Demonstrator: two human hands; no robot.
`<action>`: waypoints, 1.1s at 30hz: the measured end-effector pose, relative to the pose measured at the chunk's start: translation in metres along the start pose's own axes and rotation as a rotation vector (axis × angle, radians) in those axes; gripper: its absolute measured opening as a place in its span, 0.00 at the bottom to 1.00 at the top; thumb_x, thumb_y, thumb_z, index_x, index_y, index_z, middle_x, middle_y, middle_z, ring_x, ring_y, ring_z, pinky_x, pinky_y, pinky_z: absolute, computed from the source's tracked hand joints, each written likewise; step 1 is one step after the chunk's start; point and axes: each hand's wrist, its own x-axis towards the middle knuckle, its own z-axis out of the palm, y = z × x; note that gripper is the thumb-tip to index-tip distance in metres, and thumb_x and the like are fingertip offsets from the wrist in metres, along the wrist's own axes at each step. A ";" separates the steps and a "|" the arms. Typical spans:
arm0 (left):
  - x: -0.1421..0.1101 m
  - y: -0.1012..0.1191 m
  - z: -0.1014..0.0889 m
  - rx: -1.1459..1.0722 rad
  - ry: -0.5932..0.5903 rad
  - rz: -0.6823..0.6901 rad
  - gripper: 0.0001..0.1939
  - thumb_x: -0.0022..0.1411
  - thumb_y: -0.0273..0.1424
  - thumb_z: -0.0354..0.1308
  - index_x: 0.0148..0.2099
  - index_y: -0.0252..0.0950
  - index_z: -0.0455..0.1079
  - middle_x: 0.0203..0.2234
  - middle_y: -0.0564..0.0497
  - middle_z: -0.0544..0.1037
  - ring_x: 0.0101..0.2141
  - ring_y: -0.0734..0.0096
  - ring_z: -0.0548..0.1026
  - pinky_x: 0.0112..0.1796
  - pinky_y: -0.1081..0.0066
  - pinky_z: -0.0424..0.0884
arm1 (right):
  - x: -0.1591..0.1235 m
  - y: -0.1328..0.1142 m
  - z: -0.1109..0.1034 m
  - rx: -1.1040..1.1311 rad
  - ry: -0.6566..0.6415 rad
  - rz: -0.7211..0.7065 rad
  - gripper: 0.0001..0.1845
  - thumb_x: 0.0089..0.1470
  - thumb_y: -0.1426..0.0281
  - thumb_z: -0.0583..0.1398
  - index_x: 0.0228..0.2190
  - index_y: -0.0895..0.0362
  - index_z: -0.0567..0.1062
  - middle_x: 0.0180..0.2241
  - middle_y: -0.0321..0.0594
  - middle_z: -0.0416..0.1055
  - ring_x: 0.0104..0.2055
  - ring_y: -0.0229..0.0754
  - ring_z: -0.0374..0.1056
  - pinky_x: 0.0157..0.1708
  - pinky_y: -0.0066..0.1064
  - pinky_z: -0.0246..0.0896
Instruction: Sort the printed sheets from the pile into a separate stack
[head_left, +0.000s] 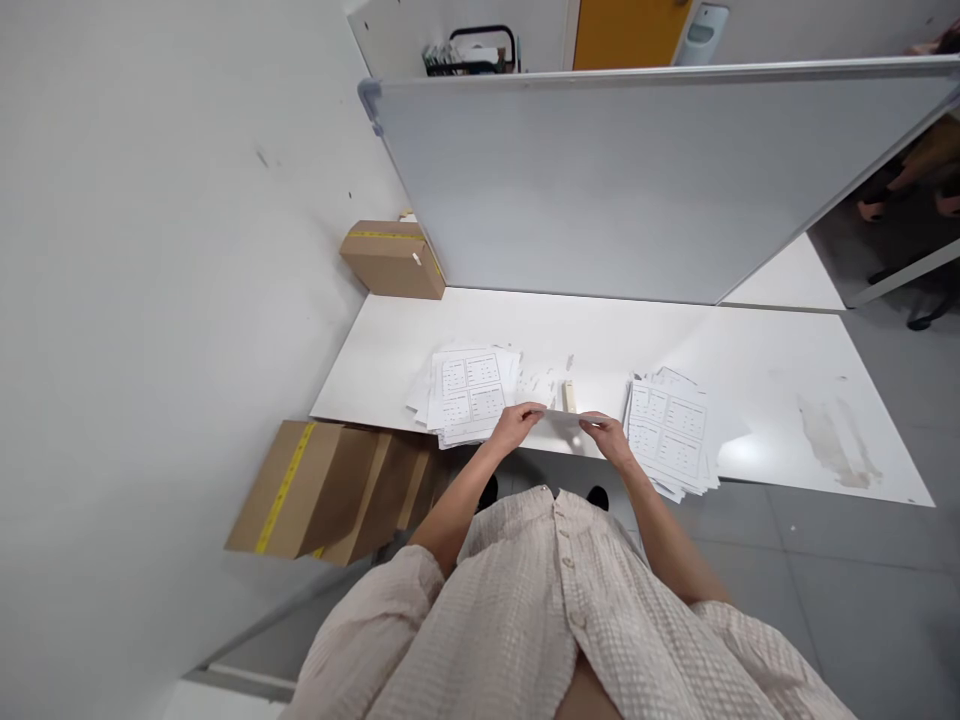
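Observation:
Between my two hands a thin sheaf of paper (562,415) is held nearly edge-on above the front of the table. My left hand (516,425) pinches its left end, and my right hand (606,436) grips the right end. How many sheets it has I cannot tell. Just behind it lies a small cream-coloured stapler-like object (569,394). A loose pile of printed sheets (472,392) is to the left of my left hand. Another untidy pile of printed sheets (667,428) lies right beside my right hand, partly over the table's front edge.
The white table (757,375) runs along a whiteboard panel (585,190) at its back. A taped cardboard box (394,262) stands at the back left corner. More cardboard boxes (277,490) sit below the table's left end, by the wall. Small dark marks dot the tabletop.

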 end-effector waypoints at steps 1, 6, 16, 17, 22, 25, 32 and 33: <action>0.000 0.000 0.000 -0.004 -0.008 -0.001 0.14 0.56 0.35 0.49 0.40 0.37 0.71 0.30 0.52 0.75 0.31 0.73 0.71 0.33 0.74 0.65 | 0.001 0.001 0.000 -0.002 0.008 0.003 0.14 0.44 0.60 0.57 0.28 0.56 0.74 0.31 0.40 0.72 0.33 0.43 0.66 0.34 0.33 0.59; 0.003 0.000 -0.001 -0.018 -0.014 -0.010 0.14 0.55 0.34 0.48 0.40 0.36 0.71 0.30 0.52 0.75 0.30 0.74 0.70 0.33 0.74 0.65 | 0.003 0.005 0.001 -0.009 0.008 0.007 0.13 0.44 0.61 0.57 0.28 0.57 0.73 0.31 0.40 0.72 0.35 0.43 0.66 0.36 0.34 0.59; 0.008 -0.004 -0.003 -0.043 0.012 -0.009 0.14 0.54 0.35 0.50 0.38 0.35 0.72 0.26 0.52 0.75 0.28 0.73 0.70 0.32 0.75 0.65 | 0.006 0.002 0.003 -0.024 0.024 0.051 0.15 0.43 0.60 0.57 0.29 0.57 0.75 0.33 0.42 0.73 0.37 0.47 0.67 0.39 0.37 0.60; 0.009 -0.004 -0.003 -0.046 0.014 -0.010 0.14 0.54 0.35 0.50 0.38 0.35 0.72 0.26 0.52 0.75 0.28 0.73 0.70 0.32 0.75 0.65 | 0.006 0.001 0.003 -0.023 0.027 0.053 0.15 0.43 0.60 0.57 0.29 0.57 0.75 0.33 0.42 0.73 0.37 0.47 0.67 0.38 0.37 0.60; 0.008 0.000 -0.003 -0.046 0.007 -0.017 0.14 0.54 0.36 0.50 0.38 0.36 0.73 0.28 0.52 0.75 0.28 0.73 0.70 0.32 0.74 0.65 | 0.006 0.000 0.001 -0.058 0.018 0.024 0.16 0.45 0.58 0.56 0.28 0.56 0.74 0.32 0.41 0.73 0.36 0.47 0.67 0.36 0.36 0.60; 0.007 0.000 -0.005 -0.052 0.023 -0.011 0.13 0.53 0.37 0.51 0.34 0.36 0.73 0.24 0.53 0.74 0.26 0.74 0.70 0.30 0.75 0.64 | 0.005 0.004 -0.001 -0.056 0.025 0.013 0.16 0.44 0.58 0.56 0.30 0.56 0.74 0.34 0.41 0.73 0.37 0.47 0.67 0.37 0.36 0.60; 0.008 -0.008 0.008 -0.211 0.106 -0.089 0.16 0.50 0.39 0.53 0.20 0.32 0.67 0.15 0.54 0.69 0.20 0.77 0.66 0.26 0.75 0.63 | -0.018 0.004 -0.013 -0.109 0.063 -0.012 0.20 0.45 0.55 0.55 0.33 0.57 0.74 0.35 0.41 0.73 0.37 0.46 0.66 0.36 0.34 0.59; 0.008 -0.008 0.013 -0.242 0.093 -0.105 0.16 0.50 0.40 0.54 0.21 0.32 0.67 0.15 0.53 0.69 0.20 0.77 0.66 0.26 0.75 0.63 | -0.023 0.002 -0.018 -0.145 0.078 -0.004 0.20 0.45 0.55 0.54 0.32 0.57 0.74 0.32 0.40 0.73 0.35 0.45 0.66 0.34 0.33 0.59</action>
